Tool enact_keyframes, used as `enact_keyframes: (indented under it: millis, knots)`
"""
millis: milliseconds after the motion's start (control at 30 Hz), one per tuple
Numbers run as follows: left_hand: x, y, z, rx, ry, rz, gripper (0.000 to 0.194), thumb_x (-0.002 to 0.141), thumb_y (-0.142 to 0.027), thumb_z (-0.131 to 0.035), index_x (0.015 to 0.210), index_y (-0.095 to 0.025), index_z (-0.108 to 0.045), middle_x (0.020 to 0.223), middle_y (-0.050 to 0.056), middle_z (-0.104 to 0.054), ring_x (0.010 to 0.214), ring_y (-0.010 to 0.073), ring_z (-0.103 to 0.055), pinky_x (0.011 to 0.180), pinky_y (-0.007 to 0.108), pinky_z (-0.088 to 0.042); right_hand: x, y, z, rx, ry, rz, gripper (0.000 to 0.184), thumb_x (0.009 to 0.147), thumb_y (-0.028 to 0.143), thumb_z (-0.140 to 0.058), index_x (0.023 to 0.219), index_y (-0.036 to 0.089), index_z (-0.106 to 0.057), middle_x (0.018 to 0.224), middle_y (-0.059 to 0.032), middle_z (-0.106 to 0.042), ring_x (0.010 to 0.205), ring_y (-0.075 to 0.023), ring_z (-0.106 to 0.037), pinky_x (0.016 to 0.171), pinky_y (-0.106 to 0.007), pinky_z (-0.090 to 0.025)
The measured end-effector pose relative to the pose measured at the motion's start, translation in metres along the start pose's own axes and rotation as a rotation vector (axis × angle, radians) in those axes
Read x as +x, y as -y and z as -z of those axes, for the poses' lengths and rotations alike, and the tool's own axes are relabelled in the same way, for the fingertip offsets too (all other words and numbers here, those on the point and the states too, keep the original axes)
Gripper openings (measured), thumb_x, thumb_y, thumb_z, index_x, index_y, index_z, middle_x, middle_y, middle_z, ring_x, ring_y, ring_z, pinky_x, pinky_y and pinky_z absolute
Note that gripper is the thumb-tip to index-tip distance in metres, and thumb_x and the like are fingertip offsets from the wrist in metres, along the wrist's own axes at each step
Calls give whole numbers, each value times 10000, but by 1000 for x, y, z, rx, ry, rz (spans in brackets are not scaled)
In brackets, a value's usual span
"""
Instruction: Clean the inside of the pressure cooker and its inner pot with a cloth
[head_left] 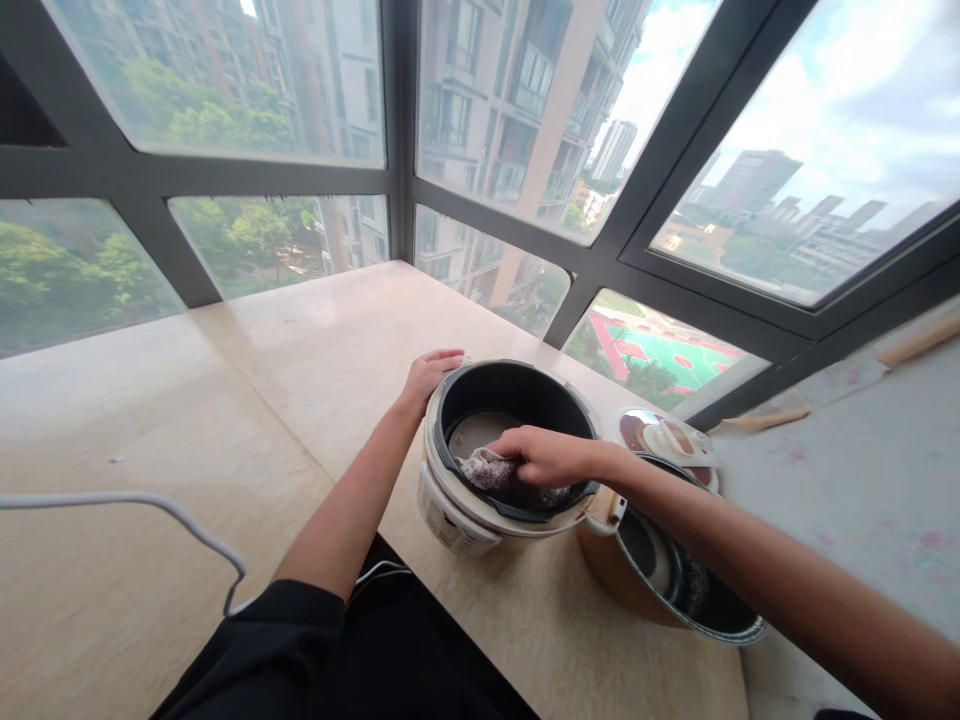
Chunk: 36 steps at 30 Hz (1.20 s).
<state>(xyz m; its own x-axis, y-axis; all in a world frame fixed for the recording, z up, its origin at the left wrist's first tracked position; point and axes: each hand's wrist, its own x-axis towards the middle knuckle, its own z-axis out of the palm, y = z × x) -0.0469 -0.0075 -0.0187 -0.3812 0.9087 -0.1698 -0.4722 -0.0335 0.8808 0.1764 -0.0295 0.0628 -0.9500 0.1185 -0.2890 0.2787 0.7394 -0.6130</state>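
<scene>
A cream rice cooker (457, 510) with a dark inner pot (517, 395) stands on the marble window ledge (225, 400), its lid (675, 560) swung open to the right. My left hand (431, 375) grips the cooker's far left rim. My right hand (544, 455) is inside the pot, closed on a grey cloth (487, 468) pressed against the near inner wall.
A white power cord (150, 510) runs across the ledge from the left toward my lap. Dark-framed windows (405, 190) enclose the ledge on the far sides. A pale patterned surface (862, 470) lies to the right of the cooker.
</scene>
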Motion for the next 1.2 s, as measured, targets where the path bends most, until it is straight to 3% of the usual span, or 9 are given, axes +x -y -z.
enact_keyframes:
  millis: [133, 367, 600, 1067, 1200]
  knots:
    - [-2, -2, -1, -3, -4, 1, 344, 484, -172, -882, 803, -144, -756, 767, 73, -768, 681, 177, -694, 706, 294, -564, -11, 6, 18, -3, 227, -90, 603, 610, -72, -462, 1100, 147, -737, 1002, -14, -746, 908, -162, -647, 781, -208, -444]
    - [-5, -4, -2, -14, 0, 6, 359, 475, -180, -887, 805, -130, -755, 759, 74, -764, 671, 168, -687, 705, 286, -554, -18, 4, 31, -182, 321, -219, 571, 648, -81, -515, 1082, 184, -774, 950, -6, -757, 849, -144, -667, 723, -196, -439]
    - [-7, -5, 0, -26, 32, 10, 422, 459, -230, -924, 830, -118, -754, 815, 91, -771, 699, 166, -692, 715, 278, -546, -34, -18, 38, -394, 190, -210, 479, 664, -90, -560, 980, 184, -793, 947, -80, -744, 918, -210, -657, 806, -276, -458]
    - [-3, 0, 1, -44, 30, 3, 395, 477, -247, -911, 818, -123, -756, 859, 92, -771, 741, 173, -688, 754, 293, -542, -35, -40, 29, -475, 74, -100, 454, 697, -52, -546, 1076, 146, -698, 1020, -104, -698, 1002, -231, -615, 905, -339, -464]
    - [-2, 1, 0, -42, 21, 15, 387, 485, -248, -908, 815, -131, -744, 868, 93, -767, 756, 187, -690, 783, 319, -540, -33, -48, 24, -491, 15, -41, 405, 800, 17, -541, 1149, 168, -681, 1099, -128, -695, 1069, -237, -619, 978, -384, -455]
